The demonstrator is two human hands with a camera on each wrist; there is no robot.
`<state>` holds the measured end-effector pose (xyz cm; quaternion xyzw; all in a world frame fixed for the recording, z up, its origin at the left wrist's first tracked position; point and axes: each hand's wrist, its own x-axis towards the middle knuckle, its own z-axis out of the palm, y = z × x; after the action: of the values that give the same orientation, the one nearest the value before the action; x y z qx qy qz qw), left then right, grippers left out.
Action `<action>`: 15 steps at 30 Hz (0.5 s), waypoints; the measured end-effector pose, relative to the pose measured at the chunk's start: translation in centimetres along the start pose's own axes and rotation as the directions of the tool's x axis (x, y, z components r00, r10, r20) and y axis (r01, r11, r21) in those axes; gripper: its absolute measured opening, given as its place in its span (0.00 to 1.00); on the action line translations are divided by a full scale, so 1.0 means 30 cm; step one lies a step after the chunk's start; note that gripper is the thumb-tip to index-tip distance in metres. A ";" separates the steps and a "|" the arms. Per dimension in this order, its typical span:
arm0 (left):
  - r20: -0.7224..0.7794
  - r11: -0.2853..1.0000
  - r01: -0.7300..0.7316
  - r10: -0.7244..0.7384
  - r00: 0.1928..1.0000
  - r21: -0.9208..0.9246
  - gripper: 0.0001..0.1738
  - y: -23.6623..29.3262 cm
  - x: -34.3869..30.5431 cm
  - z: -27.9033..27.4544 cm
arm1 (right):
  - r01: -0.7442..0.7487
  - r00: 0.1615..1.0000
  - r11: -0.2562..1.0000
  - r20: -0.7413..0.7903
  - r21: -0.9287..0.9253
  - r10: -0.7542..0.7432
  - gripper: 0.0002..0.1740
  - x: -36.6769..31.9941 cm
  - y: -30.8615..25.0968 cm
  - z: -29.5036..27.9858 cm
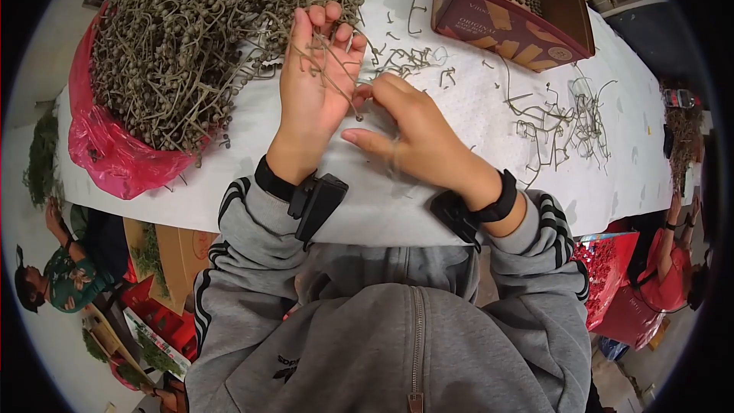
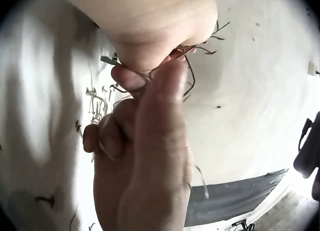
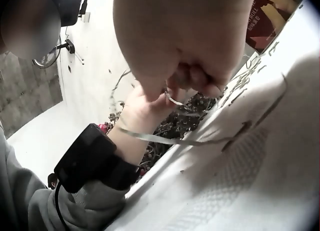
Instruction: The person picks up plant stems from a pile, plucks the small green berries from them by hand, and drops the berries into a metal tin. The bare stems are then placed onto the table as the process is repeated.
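Thin dried stems (image 1: 327, 69) with small round heads lie across the upturned palm of my left hand (image 1: 313, 92), whose fingers curl loosely about them. My right hand (image 1: 428, 134) is close beside it, fingertips at the stems and thumb held apart from the fingers. Below the right hand, a blurred loose stem (image 3: 175, 140) hangs in the air in the right wrist view. A large heap of the dried stalks with round heads (image 1: 176, 46) spills from a pink plastic bag (image 1: 126, 160) on the left.
A dark red tin (image 1: 497, 27) at the back right holds small round heads. Bare stem pieces (image 1: 562, 126) lie scattered on the white-covered table (image 1: 466, 99), mostly on the right and behind the hands. Other people (image 1: 65, 275) work at both sides.
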<state>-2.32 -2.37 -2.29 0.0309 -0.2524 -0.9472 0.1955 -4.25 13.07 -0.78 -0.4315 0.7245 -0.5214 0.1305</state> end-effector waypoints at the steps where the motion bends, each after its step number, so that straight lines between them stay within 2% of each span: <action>1: -0.021 1.000 0.003 -0.002 1.000 0.003 0.12 -0.003 -0.004 0.009 | 0.015 1.000 1.000 -0.011 -0.024 -0.016 0.04 -0.001 0.014 0.006; 3: -0.041 1.000 0.006 -0.006 0.999 0.008 0.12 0.000 -0.011 0.024 | 0.044 0.998 0.996 -0.033 -0.072 -0.047 0.05 0.005 0.035 0.012; 4: -0.042 0.956 -0.028 0.042 0.998 0.293 0.12 0.006 -0.013 0.034 | 0.046 0.998 0.996 -0.033 -0.071 -0.048 0.05 0.011 0.039 -0.001; 5: -0.028 0.830 -0.059 0.090 0.996 0.554 0.11 0.013 -0.015 0.046 | 0.054 0.991 0.991 -0.112 -0.124 -0.068 0.06 0.020 0.039 -0.031; 6: -0.001 0.635 -0.084 0.133 0.991 0.768 0.11 0.017 -0.018 0.054 | 0.058 0.978 0.982 -0.188 -0.178 -0.092 0.07 0.029 0.036 -0.069; 7: 0.002 0.635 -0.088 0.135 0.991 0.767 0.11 0.022 -0.021 0.057 | 0.059 0.957 0.971 -0.262 -0.233 -0.121 0.08 0.037 0.034 -0.105; 8: 0.059 0.467 -0.216 0.328 0.943 0.858 0.12 0.030 -0.025 0.059 | 0.060 0.957 0.970 -0.262 -0.236 -0.123 0.08 0.042 0.032 -0.140; 10: 0.256 0.039 -0.355 0.622 0.740 0.934 0.13 0.046 -0.035 0.062 | 0.102 0.936 0.931 -0.284 -0.351 -0.209 0.09 0.048 0.028 -0.205; 11: 0.258 0.040 -0.358 0.621 0.740 0.933 0.13 0.051 -0.046 0.067 | 0.118 0.923 0.906 -0.291 -0.407 -0.251 0.10 0.048 0.026 -0.219; 12: 0.355 0.013 -0.433 0.551 0.756 0.901 0.13 0.059 -0.061 0.072 | 0.116 0.923 0.905 -0.293 -0.408 -0.251 0.10 0.044 0.024 -0.219; 14: 0.536 -0.023 -0.576 0.396 0.745 0.817 0.13 0.073 -0.081 0.086 | 0.224 0.914 0.867 -0.212 -0.445 -0.345 0.11 0.036 0.013 -0.214; 15: 0.536 -0.025 -0.575 0.398 0.745 0.818 0.13 0.073 -0.078 0.110 | 0.280 0.905 0.844 -0.168 -0.458 -0.391 0.12 0.035 0.009 -0.211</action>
<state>0.11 -1.65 1.56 -0.0120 -0.7916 -0.4339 0.4301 -9.04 16.36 1.94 -0.4996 0.7432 -0.4174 -0.1545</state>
